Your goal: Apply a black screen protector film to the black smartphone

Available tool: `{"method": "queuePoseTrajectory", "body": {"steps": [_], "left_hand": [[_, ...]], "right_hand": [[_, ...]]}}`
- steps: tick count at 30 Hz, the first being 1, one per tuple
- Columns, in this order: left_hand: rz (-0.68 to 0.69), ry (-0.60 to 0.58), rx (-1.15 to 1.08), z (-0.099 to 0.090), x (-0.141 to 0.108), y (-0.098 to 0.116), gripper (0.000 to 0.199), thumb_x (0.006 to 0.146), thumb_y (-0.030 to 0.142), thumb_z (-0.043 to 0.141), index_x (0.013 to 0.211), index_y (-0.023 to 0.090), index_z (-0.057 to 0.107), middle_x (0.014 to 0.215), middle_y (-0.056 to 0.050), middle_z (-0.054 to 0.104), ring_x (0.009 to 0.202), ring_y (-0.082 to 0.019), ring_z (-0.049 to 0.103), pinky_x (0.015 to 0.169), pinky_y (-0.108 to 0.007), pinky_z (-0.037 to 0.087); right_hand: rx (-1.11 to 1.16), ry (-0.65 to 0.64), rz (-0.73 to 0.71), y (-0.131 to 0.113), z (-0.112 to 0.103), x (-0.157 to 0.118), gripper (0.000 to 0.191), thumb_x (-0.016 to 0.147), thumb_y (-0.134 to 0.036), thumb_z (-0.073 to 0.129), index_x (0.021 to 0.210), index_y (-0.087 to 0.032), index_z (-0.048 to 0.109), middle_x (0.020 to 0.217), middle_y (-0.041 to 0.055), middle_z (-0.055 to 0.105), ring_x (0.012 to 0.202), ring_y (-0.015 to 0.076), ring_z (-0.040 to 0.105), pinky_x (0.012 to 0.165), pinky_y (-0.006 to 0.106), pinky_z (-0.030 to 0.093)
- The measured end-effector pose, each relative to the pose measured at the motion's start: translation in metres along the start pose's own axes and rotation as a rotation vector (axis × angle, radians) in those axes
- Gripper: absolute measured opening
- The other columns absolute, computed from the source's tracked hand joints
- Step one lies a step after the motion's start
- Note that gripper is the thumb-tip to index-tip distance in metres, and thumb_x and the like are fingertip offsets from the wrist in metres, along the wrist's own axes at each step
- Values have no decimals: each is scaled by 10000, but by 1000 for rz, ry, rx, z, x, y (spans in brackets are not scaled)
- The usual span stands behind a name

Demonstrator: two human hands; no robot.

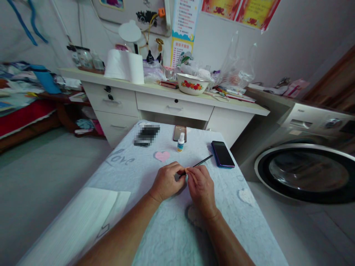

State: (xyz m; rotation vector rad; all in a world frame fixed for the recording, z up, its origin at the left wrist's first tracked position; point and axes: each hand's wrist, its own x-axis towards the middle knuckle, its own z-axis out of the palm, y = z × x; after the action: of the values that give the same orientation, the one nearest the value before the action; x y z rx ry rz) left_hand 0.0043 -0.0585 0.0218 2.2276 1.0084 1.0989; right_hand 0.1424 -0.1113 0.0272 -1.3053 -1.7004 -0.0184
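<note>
My left hand (169, 181) and my right hand (202, 188) meet over the cloth-covered table, fingers closed in a pinch. Between them runs a thin black stick (203, 161), pen-like, its far end pointing up and to the right. Its near end is partly covered by my fingers, so its exact kind cannot be made out. Just beyond the hands stands a small white bottle (181, 143) with a blue and yellow label. Behind that bottle lies a phone-shaped thing (176, 133) with a brown surface. A dark smartphone (222, 154) rests to the right of the stick.
The table (172, 236) has a light patterned cloth. A blurred-out dark item (146, 135) lies at its far left, and a folded white sheet (83, 210) nearer me. Beyond is a desk (163, 89) holding a flowered bowl (191, 85) and paper rolls (135, 69). A washing machine (302, 122) stands right.
</note>
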Motion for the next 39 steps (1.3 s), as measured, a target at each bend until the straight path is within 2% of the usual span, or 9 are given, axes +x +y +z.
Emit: {"method": "queuePoseTrajectory", "body": {"steps": [9,17,20,24,30,39], "left_hand": [[5,-32,142,-1,2,7,85,726,112,572,735,194,590,761,-6,613,744,-143,583,697,-240,439],[-51,-196,355,-12,10,24,119,782,156,546,786,205,655,794,-19,642,782,-167,608,675,-258,422],[-53,-202,369,-18,7,24,157,804,150,532,823,207,677,807,-24,646,797,-173,614,686,-264,424],[-56,-202,281,-29,-1,16,161,840,184,531,860,208,689,833,-23,651,804,-166,610,721,-262,438],[-94,-167,120,-42,-12,2,160,869,210,527,910,196,681,879,-31,646,864,-169,603,779,-268,454],[-64,11,69,-28,-21,-16,205,926,261,461,994,194,643,940,-47,639,911,-170,594,829,-287,467]], "right_hand": [[-70,57,59,14,-4,3,187,927,-182,483,982,-180,662,844,36,562,760,135,572,702,252,484],[-84,29,69,11,-5,2,197,935,-187,470,990,-174,659,863,44,573,780,142,582,728,266,489],[-77,7,60,6,-4,0,198,936,-187,470,994,-168,658,857,43,565,769,139,582,722,259,488],[-58,-34,16,0,0,-2,205,937,-174,462,1014,-172,653,871,48,568,772,135,581,718,250,490],[-88,-3,17,-1,4,-1,210,941,-177,460,1013,-180,658,866,47,573,772,135,582,720,254,491],[-122,65,38,-1,9,5,198,937,-173,461,1007,-178,646,855,43,575,768,142,589,704,269,498]]}}
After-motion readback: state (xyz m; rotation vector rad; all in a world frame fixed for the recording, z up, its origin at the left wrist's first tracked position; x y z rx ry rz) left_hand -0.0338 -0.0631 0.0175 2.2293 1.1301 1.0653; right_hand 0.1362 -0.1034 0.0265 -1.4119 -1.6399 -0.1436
